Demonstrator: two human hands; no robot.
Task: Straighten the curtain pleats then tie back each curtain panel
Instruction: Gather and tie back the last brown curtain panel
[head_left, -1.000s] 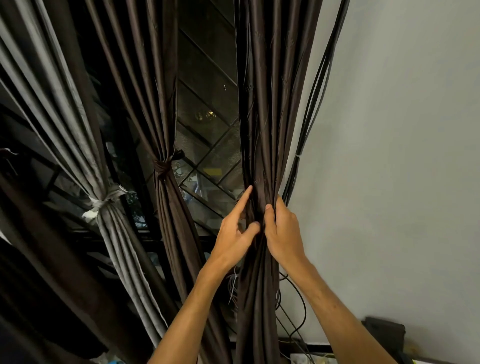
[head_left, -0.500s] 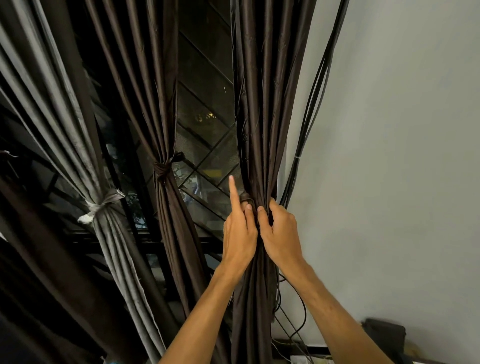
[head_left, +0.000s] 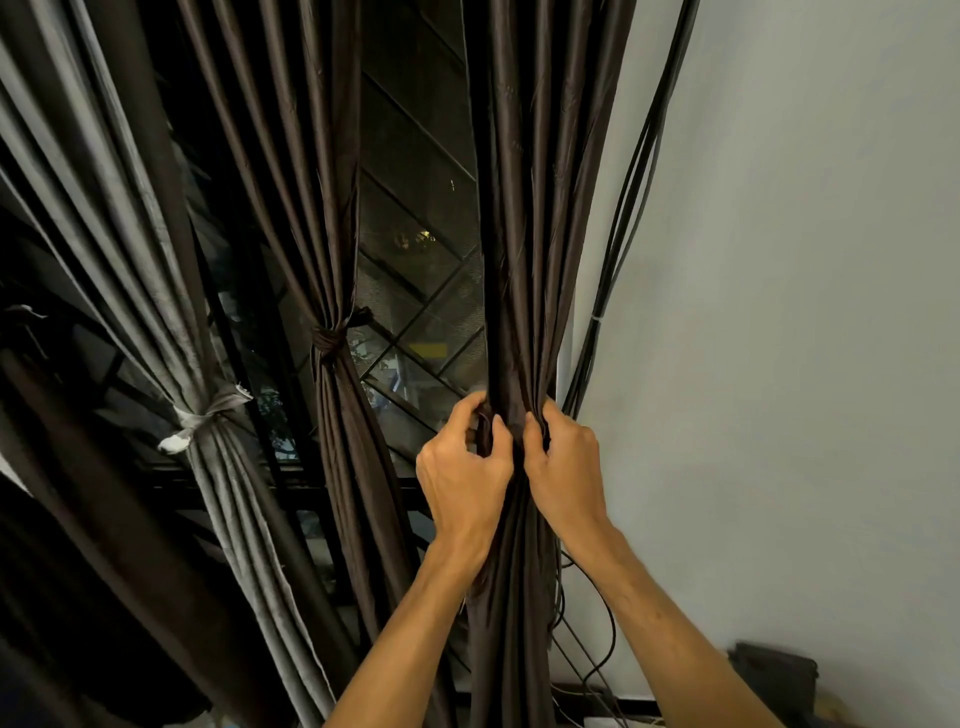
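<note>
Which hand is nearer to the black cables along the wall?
Right. The right hand grips the curtain just beside the cables; the left hand grips its far side, toward the window.

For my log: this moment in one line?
left hand grips right panel; right hand grips it; grey panel tied; middle panel tied

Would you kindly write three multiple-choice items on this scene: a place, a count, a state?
1. The black cables hang: A) left of the window B) right of the gripped panel C) across the window
2. Panels already tied: A) none B) one C) two
3. The left hand and right hand: A) hang free B) grip one panel C) hold cables
1B, they run by the wall; 2C, grey panel and middle brown panel are knotted; 3B, both curl into its folds.
</note>
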